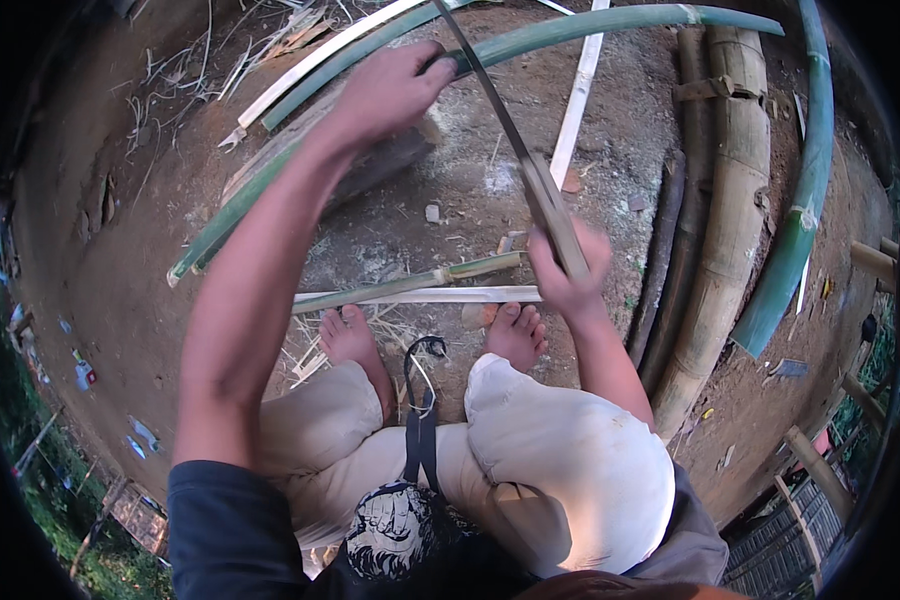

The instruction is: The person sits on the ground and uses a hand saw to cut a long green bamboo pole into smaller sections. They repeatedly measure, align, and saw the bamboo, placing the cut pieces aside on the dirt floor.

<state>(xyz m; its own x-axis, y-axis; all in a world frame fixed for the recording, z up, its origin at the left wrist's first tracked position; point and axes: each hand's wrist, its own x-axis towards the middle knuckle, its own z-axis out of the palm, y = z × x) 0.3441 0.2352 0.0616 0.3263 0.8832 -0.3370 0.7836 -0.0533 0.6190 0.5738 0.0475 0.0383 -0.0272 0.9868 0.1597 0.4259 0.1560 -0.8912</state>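
Observation:
A length of split green bamboo (610,27) curves across the far side of the ground. My left hand (395,90) is closed around it, thumb and fingers near the middle. My right hand (573,258) grips the wooden handle of a long narrow-bladed tool (497,98). Its dark blade slants up to the far left and crosses the bamboo just right of my left fingers. Whether the edge has teeth cannot be made out. Right-hand fingers are slightly blurred. A thin green-brown bamboo piece (410,284) and a pale strip (430,296) lie in front of my bare feet.
Thick brown bamboo poles (735,170) and a curved green bamboo piece (815,165) lie at the right. A wooden block (382,165) rests below my left hand. Pale split strips (580,95) and curled shavings (185,85) are on the dirt.

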